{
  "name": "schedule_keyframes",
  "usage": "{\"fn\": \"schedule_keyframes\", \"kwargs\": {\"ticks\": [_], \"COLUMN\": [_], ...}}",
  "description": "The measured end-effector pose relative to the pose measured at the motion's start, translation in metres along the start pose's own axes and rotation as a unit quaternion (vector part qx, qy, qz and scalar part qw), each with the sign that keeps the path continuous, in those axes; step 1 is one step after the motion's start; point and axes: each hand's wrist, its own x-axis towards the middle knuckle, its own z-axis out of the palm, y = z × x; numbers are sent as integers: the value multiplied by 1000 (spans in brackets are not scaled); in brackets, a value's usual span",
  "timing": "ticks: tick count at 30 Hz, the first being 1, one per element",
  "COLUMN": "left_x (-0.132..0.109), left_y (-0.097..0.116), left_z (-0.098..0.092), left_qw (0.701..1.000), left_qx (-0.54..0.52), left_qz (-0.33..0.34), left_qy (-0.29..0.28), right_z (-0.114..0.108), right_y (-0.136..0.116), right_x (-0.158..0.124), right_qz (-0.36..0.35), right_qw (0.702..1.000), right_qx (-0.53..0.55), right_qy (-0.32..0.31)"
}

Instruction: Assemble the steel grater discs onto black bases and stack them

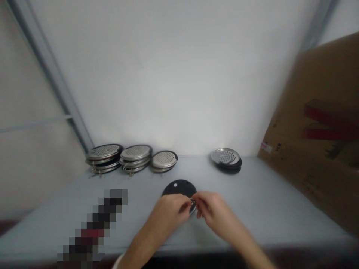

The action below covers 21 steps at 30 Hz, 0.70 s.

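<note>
Head view: the left hand point(165, 220) and right hand point(215, 213) pinched narrowly at a small metal clip point(193, 201) on a black disc point(179, 188) at six o'clock; steel grater stacks point(131, 157) sat at eleven, a lone grater point(225, 156) at one.

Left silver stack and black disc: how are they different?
The left silver stack has many small holes; the black disc shows one pale spot. The stack is several plates; the disc is one. The stack sits far back; the disc lies nearer. Both are round.
</note>
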Motion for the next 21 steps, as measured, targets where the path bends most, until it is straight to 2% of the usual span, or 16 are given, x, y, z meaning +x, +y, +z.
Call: {"fn": "schedule_keyframes", "kwargs": {"ticks": [4,13,16,21], "left_x": [0,0,0,0], "left_y": [1,-1,0,10], "left_z": [0,8,9,-4], "left_qw": [999,994,996,978], "left_qx": [41,101,33,-185], "left_qz": [-8,15,17,-8], "left_qy": [14,48,78,97], "right_z": [-4,-1,-3,-10], "right_y": [-7,-7,-6,-8], "right_x": [-3,-3,-2,-1], "right_qz": [-7,-14,-5,22], "right_qw": [999,999,1000,994], "right_qx": [-35,-35,5,107], "right_qy": [14,24,23,17]}}
